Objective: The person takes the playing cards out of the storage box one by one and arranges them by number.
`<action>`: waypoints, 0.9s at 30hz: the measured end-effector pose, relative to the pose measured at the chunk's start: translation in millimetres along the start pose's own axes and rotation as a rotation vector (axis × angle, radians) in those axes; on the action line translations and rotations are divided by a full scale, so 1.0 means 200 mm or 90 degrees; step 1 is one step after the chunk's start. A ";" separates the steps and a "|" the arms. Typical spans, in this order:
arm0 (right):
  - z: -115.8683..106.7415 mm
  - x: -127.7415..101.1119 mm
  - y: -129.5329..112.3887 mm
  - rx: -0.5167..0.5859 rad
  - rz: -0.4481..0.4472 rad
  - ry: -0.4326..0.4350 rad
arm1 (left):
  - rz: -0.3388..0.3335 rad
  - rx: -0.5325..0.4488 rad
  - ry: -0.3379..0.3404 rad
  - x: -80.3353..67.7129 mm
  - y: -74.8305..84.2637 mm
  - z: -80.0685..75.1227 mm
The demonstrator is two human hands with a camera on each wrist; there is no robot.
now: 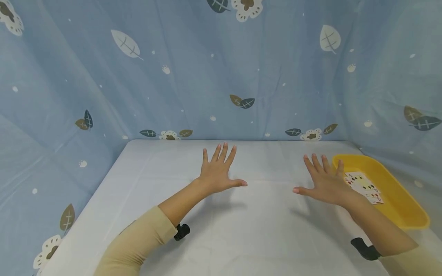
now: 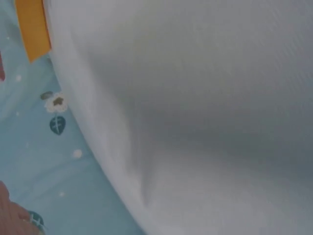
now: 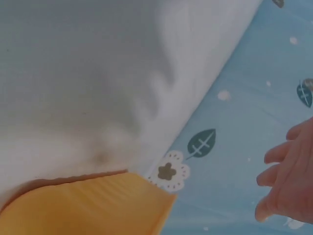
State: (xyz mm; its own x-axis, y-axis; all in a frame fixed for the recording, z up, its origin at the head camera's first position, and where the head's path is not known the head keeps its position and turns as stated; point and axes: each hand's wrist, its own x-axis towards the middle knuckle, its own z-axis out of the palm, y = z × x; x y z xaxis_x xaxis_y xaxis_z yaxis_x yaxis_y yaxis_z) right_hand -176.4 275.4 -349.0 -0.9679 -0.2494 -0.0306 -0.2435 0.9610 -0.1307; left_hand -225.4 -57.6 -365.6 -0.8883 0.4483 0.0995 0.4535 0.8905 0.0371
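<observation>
Hovering spread-fingered over the tabletop (image 1: 241,230), left hand (image 1: 217,174) and right hand (image 1: 326,182) hold nothing, near the yellow tray (image 1: 404,207) of cards (image 1: 366,188).

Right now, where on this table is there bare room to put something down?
The white table is bare to the left of the left hand, between it and the right hand, and along the near edge between the forearms. The right side is crowded: the yellow tray sits there with playing cards in it, beside the right hand.
</observation>
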 end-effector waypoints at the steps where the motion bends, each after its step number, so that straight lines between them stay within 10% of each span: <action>1: 0.00 -0.01 0.00 0.006 0.000 0.005 | 0.002 -0.002 0.001 0.00 0.01 0.00; 27: -0.01 -0.20 0.29 0.085 0.034 0.037 | 0.024 -0.068 -0.001 0.06 0.22 0.07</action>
State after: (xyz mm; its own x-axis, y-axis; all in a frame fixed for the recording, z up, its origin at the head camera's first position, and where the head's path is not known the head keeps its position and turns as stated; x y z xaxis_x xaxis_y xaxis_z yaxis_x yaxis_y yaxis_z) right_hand -152.2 342.1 -353.0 -0.9823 -0.1865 0.0164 -0.1843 0.9476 -0.2609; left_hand -218.0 -12.3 -376.4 -0.8704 0.4818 0.1013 0.4919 0.8594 0.1393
